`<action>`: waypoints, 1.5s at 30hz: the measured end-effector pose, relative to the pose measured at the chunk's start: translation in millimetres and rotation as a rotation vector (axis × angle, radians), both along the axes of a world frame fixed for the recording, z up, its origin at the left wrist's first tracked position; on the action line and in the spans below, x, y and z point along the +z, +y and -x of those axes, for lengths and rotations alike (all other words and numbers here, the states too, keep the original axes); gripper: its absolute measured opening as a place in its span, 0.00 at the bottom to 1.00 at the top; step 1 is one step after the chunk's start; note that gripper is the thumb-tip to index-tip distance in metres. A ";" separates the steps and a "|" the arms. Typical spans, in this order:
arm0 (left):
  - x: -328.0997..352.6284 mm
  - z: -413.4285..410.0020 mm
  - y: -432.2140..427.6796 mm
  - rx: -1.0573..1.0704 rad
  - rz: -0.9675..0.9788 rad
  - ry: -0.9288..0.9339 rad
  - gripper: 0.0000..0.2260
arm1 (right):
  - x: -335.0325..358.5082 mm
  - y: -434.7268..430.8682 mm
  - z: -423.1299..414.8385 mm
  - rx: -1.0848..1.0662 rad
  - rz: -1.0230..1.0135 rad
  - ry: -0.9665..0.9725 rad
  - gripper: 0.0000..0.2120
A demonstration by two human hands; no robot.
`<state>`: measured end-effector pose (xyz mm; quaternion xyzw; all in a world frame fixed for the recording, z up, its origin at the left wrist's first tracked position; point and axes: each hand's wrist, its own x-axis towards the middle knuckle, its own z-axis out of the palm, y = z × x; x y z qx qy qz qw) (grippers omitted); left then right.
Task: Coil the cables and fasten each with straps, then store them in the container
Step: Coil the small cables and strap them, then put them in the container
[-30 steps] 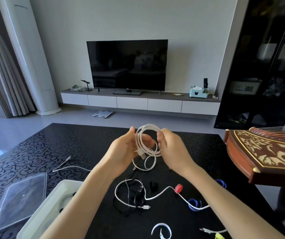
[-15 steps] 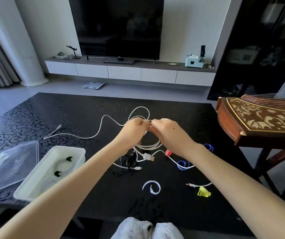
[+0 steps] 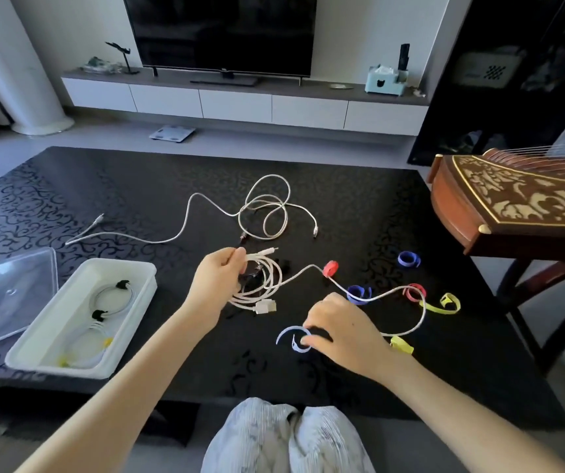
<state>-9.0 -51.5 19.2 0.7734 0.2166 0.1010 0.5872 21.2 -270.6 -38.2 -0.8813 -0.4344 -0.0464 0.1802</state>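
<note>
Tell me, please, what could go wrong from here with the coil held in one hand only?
1. The left hand has its grip on one side of the coiled white cable only, so the loops may spring apart.
2. The right hand pinches the pale strap close to a loose white cable; lifting the strap might snag and drag that cable.

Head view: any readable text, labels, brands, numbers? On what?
No text can be read.
TV: small mark on its lower edge, too small to read.
White box at upper right: print blurred.
Tissue box: cat-face mark only, no words.
</note>
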 end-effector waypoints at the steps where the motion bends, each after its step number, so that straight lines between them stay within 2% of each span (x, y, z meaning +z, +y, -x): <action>1: -4.7 0.8 2.7 0.015 0.069 0.006 0.17 | -13.6 2.8 2.1 0.052 0.131 -0.050 0.12; 3: -11.3 2.1 4.3 0.018 0.169 0.014 0.17 | -31.0 11.5 3.9 0.121 0.339 -0.128 0.13; 4: -13.0 3.0 4.1 0.014 0.208 0.010 0.17 | -36.7 14.8 2.1 0.126 0.370 -0.172 0.13; 6: -14.8 3.8 2.1 0.002 0.255 -0.002 0.16 | -41.5 17.5 0.8 0.072 0.320 -0.125 0.14; 8: -15.1 3.4 -0.9 0.001 0.277 -0.007 0.15 | -32.3 15.3 5.1 -0.066 0.074 0.071 0.10; 10: -15.3 1.3 -4.6 0.007 0.286 -0.007 0.14 | -6.2 8.9 10.9 -0.227 -0.195 0.495 0.08; 12: -14.3 -0.7 -10.5 0.009 0.280 -0.001 0.13 | 27.8 0.4 15.3 -0.324 -0.563 0.893 0.07; 14: -13.3 -2.5 -18.0 0.001 0.249 -0.001 0.12 | 59.5 -7.5 16.9 -0.354 -0.807 1.055 0.07; 16: -11.4 -3.8 -26.6 -0.011 0.207 -0.027 0.11 | 83.0 -9.4 19.3 -0.340 -0.901 1.118 0.09; 21: -6.9 -6.9 -45.3 -0.011 0.047 -0.124 0.13 | 94.7 6.6 17.3 -0.490 -0.908 1.027 0.08; 27: 0.2 -10.4 -57.0 -0.001 0.028 -0.217 0.16 | 86.5 22.1 10.3 -0.594 -0.777 0.726 0.07; 30: 2.4 -10.8 -64.1 -0.008 0.023 -0.238 0.17 | 86.5 28.8 8.9 -0.603 -0.775 0.620 0.08; 34: 3.7 -10.1 -72.7 0.002 0.053 -0.226 0.19 | 83.8 36.7 10.9 -0.581 -0.849 0.519 0.08; 39: 5.2 -8.0 -77.3 0.005 0.144 -0.172 0.13 | 80.5 41.0 17.4 -0.503 -1.107 0.487 0.06; 45: 8.2 -8.9 -82.1 0.030 0.294 -0.068 0.12 | 60.6 40.5 25.7 -0.358 -1.152 0.478 0.05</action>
